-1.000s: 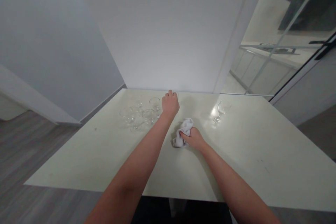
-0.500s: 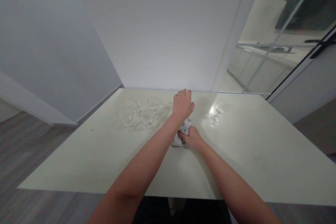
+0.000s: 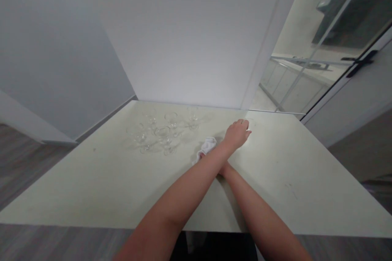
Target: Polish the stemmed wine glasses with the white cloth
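Observation:
Crossing over my right forearm, my left hand (image 3: 237, 134) is at a clear stemmed glass (image 3: 251, 122) on the right of the white table. Its fingers look closed around the glass's stem, which the hand mostly hides; a faint rim shows beyond. My right hand (image 3: 223, 169) lies low near the table's middle, partly covered by the left forearm. A crumpled white cloth (image 3: 209, 144) is held in it, and a fingertip shows against the cloth.
Several clear stemmed glasses stand grouped on the left of the table (image 3: 101, 187), among them a front glass (image 3: 163, 133) and a rear one (image 3: 192, 115). A white wall (image 3: 190, 40) rises behind the table. A glass-paned door with a black handle (image 3: 361, 63) is at right.
My left hand has moved right, from above the cloth to the lone glass. My right hand stays with the cloth, now partly under the left forearm. The view has shifted slightly.

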Action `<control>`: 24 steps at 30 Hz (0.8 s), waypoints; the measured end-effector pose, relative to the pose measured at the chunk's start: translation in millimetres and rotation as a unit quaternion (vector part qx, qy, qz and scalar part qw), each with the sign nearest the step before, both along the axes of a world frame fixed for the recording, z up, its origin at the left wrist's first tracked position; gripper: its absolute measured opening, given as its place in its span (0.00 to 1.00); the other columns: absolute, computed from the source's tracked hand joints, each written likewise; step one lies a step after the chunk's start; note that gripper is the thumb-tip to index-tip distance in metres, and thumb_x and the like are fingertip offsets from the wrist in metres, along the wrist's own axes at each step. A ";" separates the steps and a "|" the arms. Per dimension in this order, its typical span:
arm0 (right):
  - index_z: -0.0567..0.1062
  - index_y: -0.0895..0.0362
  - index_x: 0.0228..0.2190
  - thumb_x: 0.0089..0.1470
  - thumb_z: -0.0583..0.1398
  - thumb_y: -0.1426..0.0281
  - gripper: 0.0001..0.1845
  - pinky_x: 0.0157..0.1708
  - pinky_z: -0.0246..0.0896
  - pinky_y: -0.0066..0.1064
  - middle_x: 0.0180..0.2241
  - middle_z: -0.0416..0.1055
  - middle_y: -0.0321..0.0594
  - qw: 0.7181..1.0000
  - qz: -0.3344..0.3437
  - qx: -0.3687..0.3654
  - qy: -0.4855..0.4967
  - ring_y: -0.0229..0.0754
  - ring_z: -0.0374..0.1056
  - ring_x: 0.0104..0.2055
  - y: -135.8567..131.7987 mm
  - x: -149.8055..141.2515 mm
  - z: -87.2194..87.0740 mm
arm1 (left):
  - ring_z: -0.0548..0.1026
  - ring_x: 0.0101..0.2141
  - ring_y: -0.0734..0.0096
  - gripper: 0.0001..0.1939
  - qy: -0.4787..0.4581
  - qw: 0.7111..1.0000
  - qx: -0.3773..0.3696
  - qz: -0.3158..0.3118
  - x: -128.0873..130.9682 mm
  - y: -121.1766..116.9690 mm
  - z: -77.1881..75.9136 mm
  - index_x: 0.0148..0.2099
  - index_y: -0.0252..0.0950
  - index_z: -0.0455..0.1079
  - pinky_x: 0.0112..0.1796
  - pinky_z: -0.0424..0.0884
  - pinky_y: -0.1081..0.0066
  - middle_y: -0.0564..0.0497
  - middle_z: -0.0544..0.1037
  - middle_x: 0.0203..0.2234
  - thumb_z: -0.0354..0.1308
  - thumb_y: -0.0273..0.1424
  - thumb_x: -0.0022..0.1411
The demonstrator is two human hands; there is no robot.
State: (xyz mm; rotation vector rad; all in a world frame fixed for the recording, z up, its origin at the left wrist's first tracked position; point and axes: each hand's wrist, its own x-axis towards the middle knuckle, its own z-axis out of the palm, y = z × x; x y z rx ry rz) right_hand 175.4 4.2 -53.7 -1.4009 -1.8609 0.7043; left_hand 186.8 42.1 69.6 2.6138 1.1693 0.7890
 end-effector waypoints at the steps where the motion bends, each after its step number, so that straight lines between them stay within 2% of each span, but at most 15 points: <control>1: 0.73 0.53 0.43 0.51 0.62 0.65 0.16 0.57 0.57 0.39 0.48 0.74 0.42 1.000 0.008 0.003 -0.006 0.46 0.67 0.51 -0.7 0.0 4.7 | 0.73 0.43 0.64 0.08 -0.012 1.000 0.003 0.002 -8.8 -1.9 3.4 0.44 0.36 0.65 0.43 0.69 0.67 0.45 0.74 0.42 0.56 0.35 0.66; 4: 0.76 0.54 0.35 0.51 0.61 0.67 0.08 0.49 0.62 0.37 0.40 0.76 0.43 1.000 0.020 0.006 -0.013 0.47 0.69 0.44 -4.8 0.1 19.2 | 0.73 0.42 0.64 0.08 -0.042 0.998 0.020 0.043 -46.3 -7.7 16.0 0.42 0.37 0.65 0.43 0.68 0.68 0.47 0.73 0.41 0.55 0.35 0.65; 7: 0.76 0.57 0.31 0.52 0.60 0.65 0.09 0.39 0.64 0.33 0.31 0.76 0.42 1.000 0.007 -0.002 -0.015 0.45 0.70 0.36 -10.5 -1.0 30.6 | 0.73 0.43 0.64 0.07 -0.030 0.993 0.025 0.115 -91.1 -9.6 28.3 0.42 0.38 0.65 0.44 0.67 0.67 0.47 0.73 0.41 0.55 0.35 0.65; 12: 0.75 0.56 0.30 0.53 0.58 0.64 0.09 0.38 0.62 0.31 0.31 0.76 0.40 1.000 0.011 0.007 -0.020 0.42 0.70 0.35 -13.6 -2.9 37.8 | 0.74 0.42 0.61 0.07 0.022 0.975 0.035 0.219 -146.6 -8.7 34.4 0.41 0.38 0.65 0.42 0.68 0.66 0.47 0.74 0.40 0.57 0.35 0.63; 15: 0.75 0.56 0.29 0.52 0.58 0.64 0.09 0.38 0.61 0.31 0.31 0.75 0.40 1.000 0.012 -0.003 -0.015 0.41 0.69 0.34 -12.5 -2.7 35.9 | 0.75 0.39 0.61 0.07 0.055 0.968 0.022 0.243 -161.2 -10.9 28.6 0.41 0.38 0.65 0.40 0.68 0.66 0.47 0.75 0.39 0.56 0.35 0.63; 19: 0.74 0.57 0.28 0.51 0.58 0.65 0.08 0.37 0.61 0.30 0.29 0.74 0.39 1.000 0.006 0.003 0.000 0.40 0.67 0.32 -11.7 -2.1 31.9 | 0.75 0.39 0.60 0.09 0.086 0.959 -0.003 0.271 -167.9 -15.4 20.3 0.42 0.37 0.66 0.38 0.69 0.66 0.45 0.75 0.38 0.55 0.35 0.63; 24: 0.73 0.57 0.26 0.51 0.59 0.66 0.08 0.33 0.59 0.28 0.26 0.72 0.37 1.000 0.000 0.005 -0.008 0.39 0.65 0.29 -12.3 -2.5 33.2 | 0.73 0.45 0.55 0.11 0.107 0.949 0.022 0.296 -168.7 -22.4 17.2 0.47 0.36 0.65 0.41 0.70 0.62 0.41 0.73 0.45 0.53 0.33 0.63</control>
